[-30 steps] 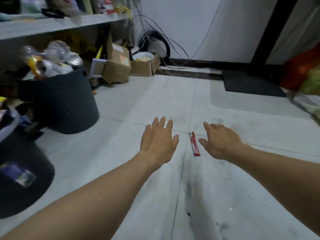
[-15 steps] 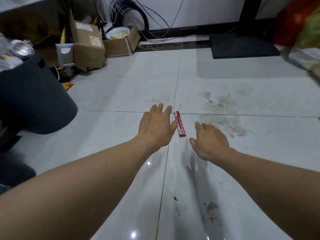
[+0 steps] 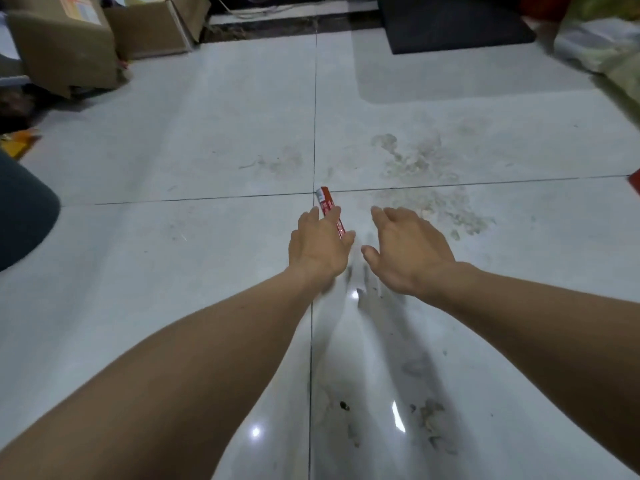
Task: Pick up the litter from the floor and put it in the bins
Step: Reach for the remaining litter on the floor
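- Fingers (image 3: 313,218) of the left hand (image 3: 320,249) are straight and close together, thumb out to the side, pinching nothing. They lie over the near half of the litter; whether they touch it cannot be told.
- Right hand (image 3: 410,252): fingers loosely bent and side by side, thumb apart, holding nothing. It is just right of the litter, with a strip of bare tile between.
- Litter: a red wrapper (image 3: 326,202), long and narrow, flat on the floor (image 3: 180,140).
- Long axis runs away from the person, far end leaning slightly left. The far end, with a white patch, sits on the crossing of the tile joints (image 3: 315,98). The near end is hidden by the left thumb.
- Edges: dark bin (image 3: 24,216) cut off by the left frame edge, well apart from the wrapper. Cardboard boxes (image 3: 65,50) at far left. Black mat (image 3: 457,26) along the far side. Pale bags (image 3: 602,46) at far right.
- Open room: bare tile all round the wrapper — widest toward the far side and the left. Grey smudges (image 3: 426,168) mark the tile to its right.
- Count: one wrapper, two hands, one bin partly in view, two boxes, one mat, one orange scrap (image 3: 19,142) by the left edge.
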Demonstrator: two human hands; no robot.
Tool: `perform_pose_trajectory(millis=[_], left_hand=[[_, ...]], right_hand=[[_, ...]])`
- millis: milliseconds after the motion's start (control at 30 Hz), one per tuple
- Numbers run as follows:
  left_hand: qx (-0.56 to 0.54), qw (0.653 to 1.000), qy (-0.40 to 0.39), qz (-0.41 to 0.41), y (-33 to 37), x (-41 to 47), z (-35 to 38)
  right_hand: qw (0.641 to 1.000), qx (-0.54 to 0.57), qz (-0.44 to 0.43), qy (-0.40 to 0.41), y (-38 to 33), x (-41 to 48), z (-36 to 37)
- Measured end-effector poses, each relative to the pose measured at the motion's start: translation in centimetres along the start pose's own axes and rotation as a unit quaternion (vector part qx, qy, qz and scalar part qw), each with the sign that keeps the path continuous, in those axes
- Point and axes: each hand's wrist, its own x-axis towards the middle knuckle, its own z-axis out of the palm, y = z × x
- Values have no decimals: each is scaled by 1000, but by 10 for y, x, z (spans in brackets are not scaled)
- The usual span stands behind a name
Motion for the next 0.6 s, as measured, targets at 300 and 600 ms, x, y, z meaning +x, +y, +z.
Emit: perform_pose_trajectory(millis=[300,600], left_hand=[[-29,999,13,-18,-12,38,29],[-198,979,-32,-34,-2,35,28]], right_hand=[[998,29,50,-12,15,9,32],[995,53,80,-18,32,-1,34]])
